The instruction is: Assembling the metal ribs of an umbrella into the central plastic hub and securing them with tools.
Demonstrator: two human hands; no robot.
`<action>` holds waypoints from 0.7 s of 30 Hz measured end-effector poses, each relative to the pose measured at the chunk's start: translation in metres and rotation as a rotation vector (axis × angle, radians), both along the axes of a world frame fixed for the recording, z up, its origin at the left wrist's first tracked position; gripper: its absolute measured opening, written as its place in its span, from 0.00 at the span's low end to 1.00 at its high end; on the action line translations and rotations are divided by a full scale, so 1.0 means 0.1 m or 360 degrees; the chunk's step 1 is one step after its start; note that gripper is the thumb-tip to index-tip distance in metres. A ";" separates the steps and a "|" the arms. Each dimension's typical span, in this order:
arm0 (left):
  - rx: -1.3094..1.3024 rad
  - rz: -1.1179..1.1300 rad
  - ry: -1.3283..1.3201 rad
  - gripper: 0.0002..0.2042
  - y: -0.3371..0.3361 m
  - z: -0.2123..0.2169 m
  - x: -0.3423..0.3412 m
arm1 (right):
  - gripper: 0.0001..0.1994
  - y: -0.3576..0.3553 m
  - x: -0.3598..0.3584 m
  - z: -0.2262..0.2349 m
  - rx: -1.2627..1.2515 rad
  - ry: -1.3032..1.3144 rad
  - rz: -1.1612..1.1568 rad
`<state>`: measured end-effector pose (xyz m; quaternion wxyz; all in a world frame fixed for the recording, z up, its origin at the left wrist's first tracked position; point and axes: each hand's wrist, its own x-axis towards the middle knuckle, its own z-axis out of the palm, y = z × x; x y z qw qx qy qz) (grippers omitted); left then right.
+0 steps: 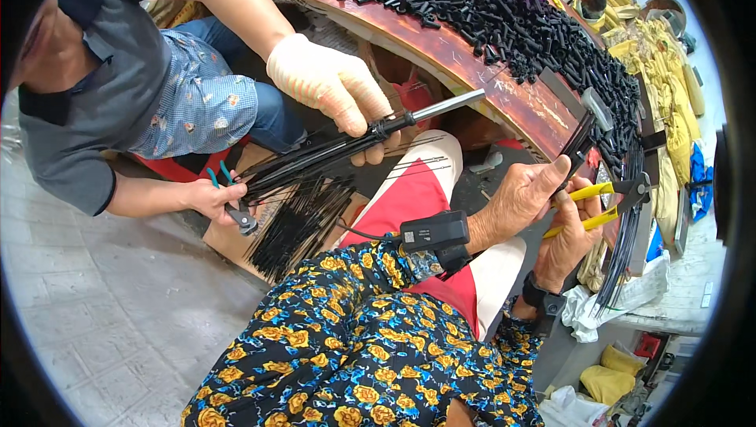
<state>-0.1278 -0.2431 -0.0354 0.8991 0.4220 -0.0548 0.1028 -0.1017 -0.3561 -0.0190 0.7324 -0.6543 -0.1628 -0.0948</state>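
Right fingers [567, 210] curled around spread yellow-handled pliers [596, 190], left fingers [551, 176] close beside.

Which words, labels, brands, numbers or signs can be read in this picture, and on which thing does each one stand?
No text can be read here.
Black box at the left wrist: pale markings, too small to read.
Yellow-handled pliers in the right hand: no lettering can be made out.
Wooden table: pale marks, no readable words.

Parts [472, 10] on table [449, 53], sacks [677, 120] apparently behind
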 end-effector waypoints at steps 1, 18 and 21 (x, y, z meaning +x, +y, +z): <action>0.0023 0.0008 -0.0016 0.31 0.00 0.01 0.00 | 0.12 -0.01 0.00 -0.01 -0.0009 -0.0009 -0.0002; 0.0084 0.0002 -0.0172 0.28 -0.16 0.04 0.04 | 0.12 -0.17 -0.05 0.02 0.0000 -0.0021 -0.0124; 0.0408 0.0143 0.0008 0.28 -0.08 -0.16 0.10 | 0.10 0.01 -0.08 0.05 -0.0160 -0.0045 -0.0153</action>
